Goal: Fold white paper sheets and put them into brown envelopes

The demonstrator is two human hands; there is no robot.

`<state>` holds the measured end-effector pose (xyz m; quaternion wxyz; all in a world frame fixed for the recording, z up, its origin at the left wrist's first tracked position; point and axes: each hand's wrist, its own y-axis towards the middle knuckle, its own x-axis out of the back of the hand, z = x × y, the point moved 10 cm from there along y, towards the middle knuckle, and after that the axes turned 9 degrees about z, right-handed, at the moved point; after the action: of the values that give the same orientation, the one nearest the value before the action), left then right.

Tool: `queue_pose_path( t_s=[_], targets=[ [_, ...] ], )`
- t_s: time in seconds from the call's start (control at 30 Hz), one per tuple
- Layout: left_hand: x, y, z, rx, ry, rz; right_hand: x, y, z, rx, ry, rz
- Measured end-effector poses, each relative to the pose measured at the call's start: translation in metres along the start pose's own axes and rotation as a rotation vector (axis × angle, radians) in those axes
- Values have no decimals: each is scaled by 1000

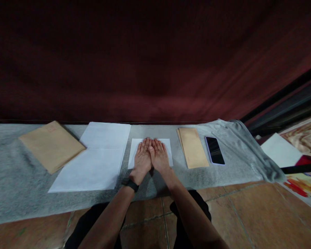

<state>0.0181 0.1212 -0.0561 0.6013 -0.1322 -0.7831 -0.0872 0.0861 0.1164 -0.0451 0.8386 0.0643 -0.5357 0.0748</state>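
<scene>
A folded white sheet of paper [132, 152] lies on the grey cloth in front of me. My left hand [143, 156] rests flat on its left half, fingers stretched out and pointing away from me. Beside it my right hand [159, 154] also lies flat on the paper, its thumb touching the left hand. Both palms face down and cover the sheet's middle. To the left are larger white sheets [101, 162] with a crease across them. Brown envelopes [195, 148] lie to the right of my hands.
A stack of brown envelopes [50, 145] overlaps the white sheets at the far left. A phone [215, 150] with a dark screen lies right of the smaller envelopes. Grey cloth [155, 186] covers the narrow surface, with a dark red curtain [145, 69] behind and floor tiles [145, 224] below.
</scene>
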Motion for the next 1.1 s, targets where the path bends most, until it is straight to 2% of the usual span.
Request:
queue_pose_path(
  t_s=[0.2,0.37,0.5,0.77,0.83,0.9,1.03,1.1],
  targets=[
    [12,-8,20,89,19,-76,-3,-3,-12,-37,-99,-14],
    [18,-15,36,162,14,-92,2,-11,-31,-70,-141,-68],
    [19,-21,40,191,10,-106,9,-18,-43,-66,-161,-112],
    [24,-37,48,218,-3,-140,24,-32,-66,-133,-180,-109],
    [28,-45,38,183,19,-171,29,-38,-65,-144,-164,-127],
    [27,-55,19,94,48,-188,28,-45,-52,-94,-127,-121],
    [4,-76,-23,-100,92,-140,7,-63,-7,120,-43,0],
    [-8,-83,-31,-145,118,-115,-4,-73,5,156,-50,42]
  ],
)
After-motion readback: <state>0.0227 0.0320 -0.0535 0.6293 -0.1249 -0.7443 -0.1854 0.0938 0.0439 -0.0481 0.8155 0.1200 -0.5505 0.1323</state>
